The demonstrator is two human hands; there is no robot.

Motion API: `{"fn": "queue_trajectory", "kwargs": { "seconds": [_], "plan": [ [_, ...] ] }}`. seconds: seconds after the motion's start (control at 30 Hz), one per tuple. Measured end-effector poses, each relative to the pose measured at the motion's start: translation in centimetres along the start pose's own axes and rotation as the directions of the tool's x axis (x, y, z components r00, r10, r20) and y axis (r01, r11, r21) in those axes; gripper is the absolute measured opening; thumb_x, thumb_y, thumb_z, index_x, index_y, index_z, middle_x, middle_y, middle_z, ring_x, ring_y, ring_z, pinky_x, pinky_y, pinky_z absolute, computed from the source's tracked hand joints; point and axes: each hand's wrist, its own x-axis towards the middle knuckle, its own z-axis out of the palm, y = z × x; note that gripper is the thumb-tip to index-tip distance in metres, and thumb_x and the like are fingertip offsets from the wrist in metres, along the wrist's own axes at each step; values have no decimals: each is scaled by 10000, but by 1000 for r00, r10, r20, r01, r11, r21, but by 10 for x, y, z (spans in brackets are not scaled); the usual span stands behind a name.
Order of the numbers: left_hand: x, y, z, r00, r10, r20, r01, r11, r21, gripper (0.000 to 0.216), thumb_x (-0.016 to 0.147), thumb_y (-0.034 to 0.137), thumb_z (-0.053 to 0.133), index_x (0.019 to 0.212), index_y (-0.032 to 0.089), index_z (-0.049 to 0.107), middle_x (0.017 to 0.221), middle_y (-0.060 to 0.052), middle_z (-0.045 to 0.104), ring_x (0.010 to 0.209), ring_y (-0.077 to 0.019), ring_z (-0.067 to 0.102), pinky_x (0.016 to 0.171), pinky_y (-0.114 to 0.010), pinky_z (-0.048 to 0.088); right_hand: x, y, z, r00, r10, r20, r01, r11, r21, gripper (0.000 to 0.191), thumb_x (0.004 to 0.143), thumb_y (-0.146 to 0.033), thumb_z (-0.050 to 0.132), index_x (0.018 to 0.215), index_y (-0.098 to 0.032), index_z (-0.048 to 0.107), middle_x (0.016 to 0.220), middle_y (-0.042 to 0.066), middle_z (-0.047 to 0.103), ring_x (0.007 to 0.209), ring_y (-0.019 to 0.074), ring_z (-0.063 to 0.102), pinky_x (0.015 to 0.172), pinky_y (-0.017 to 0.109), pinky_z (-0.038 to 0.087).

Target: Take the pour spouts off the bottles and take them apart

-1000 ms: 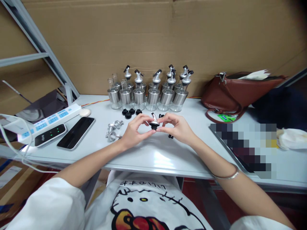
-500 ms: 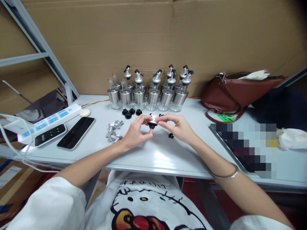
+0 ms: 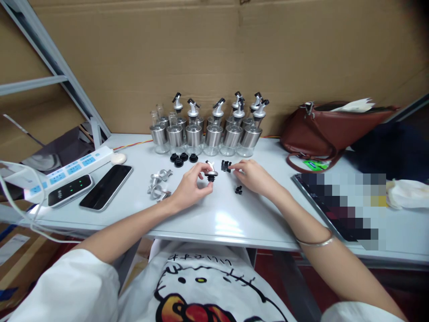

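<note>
My left hand (image 3: 194,184) pinches a pourer spout (image 3: 211,172) between thumb and fingers; it has a silver top and a black ribbed stopper pointing down. To its right, my right hand (image 3: 252,175) has its fingers reaching out, the tips at the right edge of a small row of black flip caps (image 3: 225,166). Whether they grip one cannot be made out. Tiny black parts (image 3: 238,190) lie below that hand. Black ribbed stoppers (image 3: 178,163) and silver spout tops (image 3: 157,190) rest to the left of my hands.
Behind stand several glass and steel bottles (image 3: 213,136), some topped with pourers. A phone (image 3: 106,187), a small black device (image 3: 70,190) and a power strip (image 3: 74,167) lie left. On the right are a brown bag (image 3: 315,129) and a partly blurred tablet-like thing (image 3: 321,201).
My right hand has let go of the pourer spout and moved right to the black flip caps. My left hand still holds the spout in nearly the same place.
</note>
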Motion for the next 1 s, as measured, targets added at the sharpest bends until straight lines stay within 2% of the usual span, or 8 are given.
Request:
{"fn": "queue_trajectory", "kwargs": {
  "seconds": [0.1, 0.2, 0.33, 0.47, 0.6, 0.7, 0.87, 1.0],
  "plan": [
    [0, -1, 0, 1000, 12, 20, -12, 999, 34, 257, 738, 87, 555, 961, 201, 498, 984, -32, 576, 912, -159, 539, 796, -290, 441, -1, -2, 1, 999, 6, 36, -5, 999, -39, 323, 895, -177, 441, 1097, -183, 692, 1030, 115, 680, 1010, 261, 572, 851, 321, 417],
    [-1, -2, 0, 999, 24, 34, -25, 999, 45, 267, 745, 68, 552, 976, 196, 517, 984, -37, 560, 893, -154, 522, 830, -301, 430, -1, -3, -2, 999, 21, 47, -19, 998, -52, 266, 884, -183, 461, 973, -176, 712, 983, 107, 685, 986, 261, 570, 838, 323, 413],
    [-1, 0, 0, 997, -28, 70, 29, 1000, -12, 188, 802, 159, 582, 981, 196, 541, 994, -45, 559, 897, -156, 524, 782, -279, 443, -2, -4, -6, 996, 93, 1, -92, 993, -80, 148, 831, -196, 547, 910, -170, 669, 979, 100, 671, 964, 254, 586, 779, 308, 417],
    [-2, 4, 0, 990, -115, 86, 121, 991, -64, 103, 865, 262, 548, 954, 210, 556, 985, -36, 555, 904, -148, 536, 715, -248, 435, -4, -6, -6, 975, 217, -43, -221, 967, -130, 192, 836, -284, 538, 958, -160, 619, 1031, 122, 646, 880, 252, 618, 666, 314, 413],
    [-2, 1, 3, 979, -198, 51, 204, 963, -178, 340, 816, 255, 616, 1096, 247, 423, 978, -13, 578, 937, -147, 561, 766, -267, 429, -4, -8, -5, 972, 229, 62, -217, 964, -157, 179, 829, -329, 539, 790, -186, 639, 907, 109, 683, 795, 239, 631, 588, 304, 378],
    [-2, -3, 5, 975, -215, 50, 220, 942, -252, 534, 791, 233, 639, 1200, 254, 297, 962, -12, 617, 936, -145, 577, 801, -285, 416, -4, -8, -4, 975, 212, 68, -200, 968, -151, 133, 816, -282, 550, 771, -198, 642, 866, 96, 699, 791, 231, 636, 578, 295, 368],
    [-1, -1, 7, 970, -232, 80, 245, 929, -278, 576, 795, 186, 594, 1261, 235, 259, 1011, -46, 645, 936, -142, 583, 703, -249, 393, -4, -11, -3, 975, 219, 41, -211, 968, -138, 166, 835, -311, 537, 831, -191, 652, 906, 104, 705, 820, 250, 646, 593, 300, 374],
    [-1, 1, 6, 969, -230, 86, 245, 934, -260, 582, 787, 183, 589, 1267, 223, 262, 1007, -49, 666, 934, -144, 581, 707, -256, 377, -3, -11, -2, 971, 231, 54, -222, 966, -130, 161, 836, -269, 533, 837, -176, 664, 909, 130, 706, 834, 271, 651, 606, 312, 383]
  ]
}}
